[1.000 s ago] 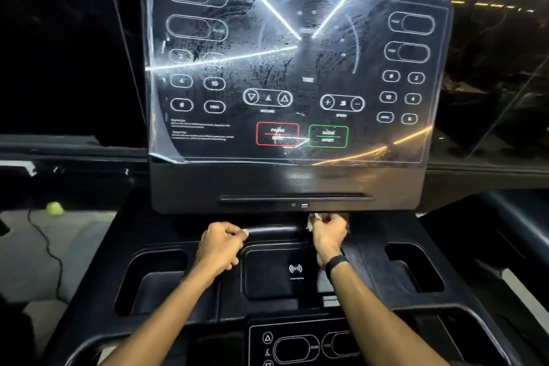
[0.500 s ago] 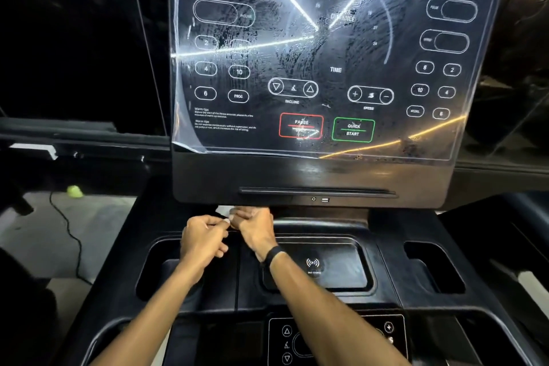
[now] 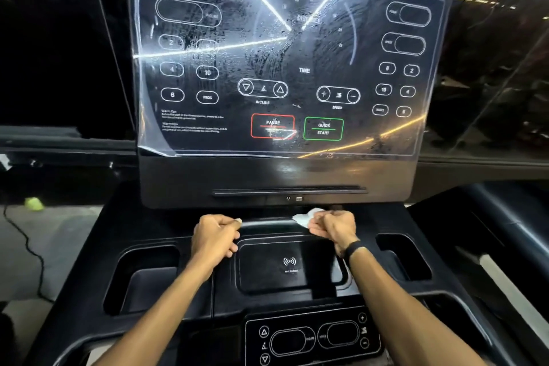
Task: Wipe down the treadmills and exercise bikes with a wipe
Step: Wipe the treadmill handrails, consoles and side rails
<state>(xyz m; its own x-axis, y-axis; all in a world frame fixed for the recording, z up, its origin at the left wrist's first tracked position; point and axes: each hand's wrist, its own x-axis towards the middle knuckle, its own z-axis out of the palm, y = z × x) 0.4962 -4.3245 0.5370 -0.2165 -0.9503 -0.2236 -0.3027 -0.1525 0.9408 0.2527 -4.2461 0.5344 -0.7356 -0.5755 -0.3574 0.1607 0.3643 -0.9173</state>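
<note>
The treadmill console [image 3: 184,235] fills the view, black, with a streaked glossy touch panel [image 3: 285,62] standing upright above it. My right hand [image 3: 332,229] pinches a crumpled white wipe [image 3: 303,218] and presses it onto the glossy ridge just under the panel's lower edge. A black band sits on that wrist. My left hand [image 3: 215,236] rests as a curled fist on the left end of the same ridge, about a hand's width from the wipe. Only a small white speck shows at its thumb tip.
A wireless charging pad [image 3: 289,264] lies between my forearms, with cup wells to the left [image 3: 142,276] and to the right [image 3: 404,255]. A lower control strip [image 3: 312,336] sits near me. On the floor at left are a cable [image 3: 26,246] and a yellow-green ball [image 3: 34,203].
My right hand has slid the wipe to the right along the ridge, away from my left hand, where both were together half a second ago. The left hand stays put.
</note>
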